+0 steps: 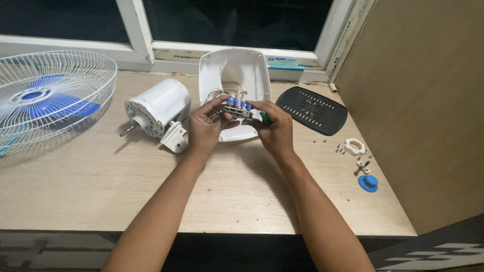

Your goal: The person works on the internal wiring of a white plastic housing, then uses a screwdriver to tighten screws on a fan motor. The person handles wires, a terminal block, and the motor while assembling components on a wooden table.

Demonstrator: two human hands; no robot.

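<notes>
left hand (205,127): thumb and fingers closed on the left end of the switch block (237,109), held above the bench (101,191)
right hand (275,128): closed on the right end of the same block; a green tool handle (264,118) shows by the palm, can't tell how it's gripped
switch block: small grey bar, row of blue push buttons on top, thin wires (227,92) running from it back into the white base shell (233,75)
base shell: white plastic, stood up on edge right behind the hands, open side facing the camera, lower rim hidden by the fingers
motor (159,107): white, lying on its side just left of the left hand, shaft (127,131) pointing left, white bracket (175,138) at its near end
fan guard (48,95): white wire cage, far left, blue blades (50,103) inside, partly cut off by the frame edge
black cover plate (312,110): slotted, flat on the bench, right of the shell, well clear of the hands
small parts: white ring (355,146), loose screws (340,148), metal fitting (362,167), blue knob (368,183), clustered near the right edge
labels: strip stickers, blue and white, along the window frame (282,61) behind the shell; print too small to make out
right side: brown panel (418,100) walls off the bench
obstructions: none between hands and block; shell and motor crowd it at the back and left
</notes>
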